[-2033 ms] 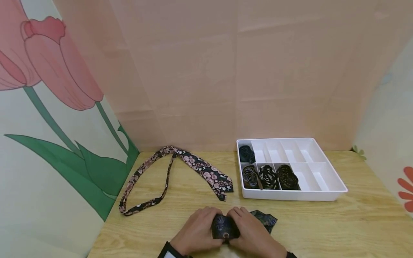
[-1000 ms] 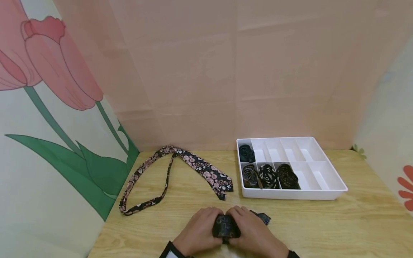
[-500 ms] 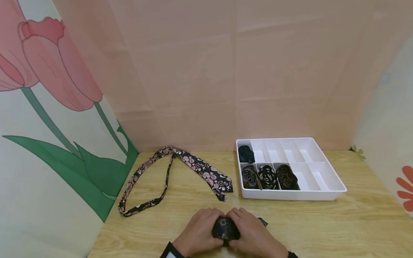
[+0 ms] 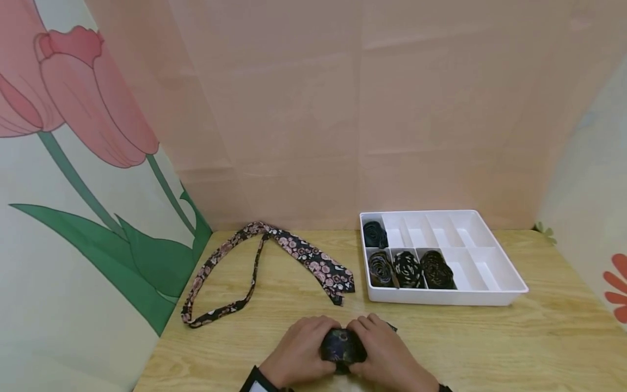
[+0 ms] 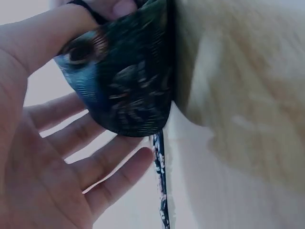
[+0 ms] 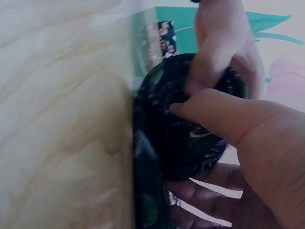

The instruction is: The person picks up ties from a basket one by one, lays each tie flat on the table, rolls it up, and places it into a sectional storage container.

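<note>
Between both hands at the table's front is a dark patterned necktie (image 4: 343, 346), wound into a roll. My left hand (image 4: 302, 351) grips the roll from the left, its fingers curved round the side in the left wrist view. From the other side my right hand (image 4: 387, 351) holds it, with the thumb pressed at the coil's centre in the right wrist view. A short end of the necktie (image 4: 392, 326) shows beyond the right hand. Behind the hands lies a black necktie with pink flowers (image 4: 313, 261), spread in a loop.
To the back right stands a white divided tray (image 4: 441, 297). Several rolled neckties, such as the dark green roll (image 4: 375, 234) and the brown roll (image 4: 437, 270), sit in its left compartments. A tan backdrop (image 4: 294, 136) rises behind the wooden table (image 4: 490, 343).
The loose end of the dark necktie beyond my right hand has shortened steadily as the roll has taken it up. Both hands have stayed in nearly the same place.
</note>
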`<state>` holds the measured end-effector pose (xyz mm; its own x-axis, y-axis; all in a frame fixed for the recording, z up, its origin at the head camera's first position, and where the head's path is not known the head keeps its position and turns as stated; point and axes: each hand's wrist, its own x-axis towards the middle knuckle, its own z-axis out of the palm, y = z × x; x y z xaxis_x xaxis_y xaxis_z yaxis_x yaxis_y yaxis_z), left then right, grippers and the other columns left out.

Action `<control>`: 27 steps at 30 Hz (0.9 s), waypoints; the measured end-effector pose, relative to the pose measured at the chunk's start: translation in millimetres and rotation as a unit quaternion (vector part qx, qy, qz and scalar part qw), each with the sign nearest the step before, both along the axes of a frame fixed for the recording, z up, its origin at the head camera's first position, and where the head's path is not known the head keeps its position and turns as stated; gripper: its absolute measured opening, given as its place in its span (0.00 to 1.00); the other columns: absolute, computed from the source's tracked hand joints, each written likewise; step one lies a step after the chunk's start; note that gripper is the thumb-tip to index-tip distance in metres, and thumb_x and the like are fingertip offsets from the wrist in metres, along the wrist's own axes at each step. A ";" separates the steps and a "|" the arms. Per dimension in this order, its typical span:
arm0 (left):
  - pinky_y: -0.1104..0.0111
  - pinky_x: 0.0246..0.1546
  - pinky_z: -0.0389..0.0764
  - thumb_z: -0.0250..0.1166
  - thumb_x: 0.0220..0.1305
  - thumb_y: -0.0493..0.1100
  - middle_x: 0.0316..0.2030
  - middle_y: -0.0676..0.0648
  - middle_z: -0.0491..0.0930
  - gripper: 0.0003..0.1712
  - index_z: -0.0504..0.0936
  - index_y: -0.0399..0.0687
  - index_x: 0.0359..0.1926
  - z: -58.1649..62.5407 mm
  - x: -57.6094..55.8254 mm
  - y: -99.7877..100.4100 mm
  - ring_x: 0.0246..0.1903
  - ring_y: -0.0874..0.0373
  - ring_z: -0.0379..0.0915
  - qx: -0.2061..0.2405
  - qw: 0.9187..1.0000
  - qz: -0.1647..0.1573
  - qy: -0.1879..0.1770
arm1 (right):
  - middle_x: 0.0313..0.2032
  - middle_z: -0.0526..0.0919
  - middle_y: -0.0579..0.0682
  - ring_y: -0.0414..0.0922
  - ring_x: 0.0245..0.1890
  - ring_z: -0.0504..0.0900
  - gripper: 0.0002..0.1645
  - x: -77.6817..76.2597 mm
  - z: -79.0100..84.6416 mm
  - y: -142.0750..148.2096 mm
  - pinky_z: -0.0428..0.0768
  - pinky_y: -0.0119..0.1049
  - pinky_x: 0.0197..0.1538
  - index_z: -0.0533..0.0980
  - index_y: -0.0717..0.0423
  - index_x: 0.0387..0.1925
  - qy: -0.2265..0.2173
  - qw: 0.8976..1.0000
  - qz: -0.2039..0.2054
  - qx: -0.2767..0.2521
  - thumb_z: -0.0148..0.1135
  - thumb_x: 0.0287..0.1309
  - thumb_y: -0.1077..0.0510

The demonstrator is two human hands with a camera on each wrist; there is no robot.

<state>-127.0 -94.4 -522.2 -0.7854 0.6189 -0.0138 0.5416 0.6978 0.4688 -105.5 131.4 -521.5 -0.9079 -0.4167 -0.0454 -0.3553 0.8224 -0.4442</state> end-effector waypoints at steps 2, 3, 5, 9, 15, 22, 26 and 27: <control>0.63 0.62 0.81 0.81 0.54 0.54 0.58 0.61 0.82 0.38 0.79 0.62 0.66 -0.2 0.8 0.0 0.55 0.68 0.77 -0.002 1.000 -0.002 0.008 | 0.49 0.83 0.42 0.45 0.51 0.78 0.38 0.7 -1.3 0.4 0.81 0.54 0.57 0.80 0.45 0.53 0.001 1.000 -0.004 0.003 0.85 0.40 0.41; 0.63 0.61 0.81 0.81 0.54 0.54 0.58 0.61 0.81 0.38 0.78 0.62 0.67 -0.4 1.2 0.1 0.55 0.68 0.77 -0.004 1.000 -0.006 0.015 | 0.50 0.83 0.43 0.45 0.51 0.79 0.38 1.2 -1.8 0.6 0.82 0.54 0.57 0.80 0.46 0.54 0.006 1.000 -0.003 0.003 0.85 0.40 0.41; 0.63 0.61 0.81 0.81 0.54 0.54 0.57 0.61 0.81 0.38 0.79 0.63 0.66 -0.9 1.5 0.5 0.55 0.68 0.77 -0.010 0.999 -0.011 0.028 | 0.51 0.83 0.43 0.45 0.51 0.81 0.40 2.2 -2.1 1.0 0.84 0.53 0.55 0.80 0.46 0.56 0.014 1.000 0.003 -0.001 0.85 0.41 0.40; 0.64 0.58 0.80 0.81 0.54 0.56 0.55 0.62 0.82 0.36 0.81 0.65 0.64 -0.8 2.1 0.8 0.53 0.68 0.77 -0.023 0.998 -0.019 0.059 | 0.51 0.82 0.41 0.42 0.50 0.81 0.39 2.4 -2.3 1.8 0.84 0.52 0.53 0.79 0.44 0.57 0.030 0.999 0.014 -0.006 0.85 0.42 0.39; 0.63 0.59 0.81 0.80 0.54 0.56 0.54 0.60 0.81 0.37 0.79 0.62 0.66 -3.3 2.1 0.7 0.53 0.68 0.77 -0.004 0.997 -0.020 0.072 | 0.46 0.82 0.38 0.40 0.47 0.73 0.37 1.1 -7.4 2.7 0.79 0.46 0.53 0.81 0.43 0.51 0.078 0.997 0.010 0.005 0.86 0.37 0.38; 0.64 0.57 0.82 0.82 0.53 0.54 0.52 0.61 0.81 0.36 0.79 0.63 0.64 -3.5 1.7 -0.3 0.50 0.69 0.77 0.002 0.998 -0.014 0.060 | 0.51 0.81 0.42 0.44 0.50 0.75 0.40 2.1 -7.5 3.1 0.79 0.53 0.59 0.81 0.43 0.54 0.099 0.995 0.005 0.017 0.85 0.37 0.38; 0.65 0.56 0.81 0.81 0.54 0.55 0.54 0.61 0.81 0.37 0.79 0.63 0.65 -2.7 1.7 0.5 0.51 0.69 0.77 -0.004 0.998 -0.009 0.056 | 0.50 0.82 0.42 0.43 0.50 0.75 0.40 1.9 -6.4 3.4 0.78 0.53 0.59 0.81 0.44 0.55 0.093 0.995 -0.002 0.021 0.85 0.38 0.39; 0.65 0.56 0.81 0.81 0.55 0.55 0.54 0.61 0.81 0.37 0.79 0.63 0.65 -2.7 1.6 0.7 0.51 0.69 0.77 -0.007 0.998 -0.009 0.057 | 0.51 0.82 0.42 0.43 0.51 0.75 0.40 1.8 -6.0 3.3 0.79 0.52 0.60 0.81 0.44 0.56 0.093 0.995 -0.001 0.020 0.85 0.39 0.39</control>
<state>-125.4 -93.7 -524.8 -0.7707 0.6338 0.0658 0.6037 0.6931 0.3939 -103.7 134.7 -527.5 -0.9031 -0.4158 0.1074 -0.4265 0.8394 -0.3371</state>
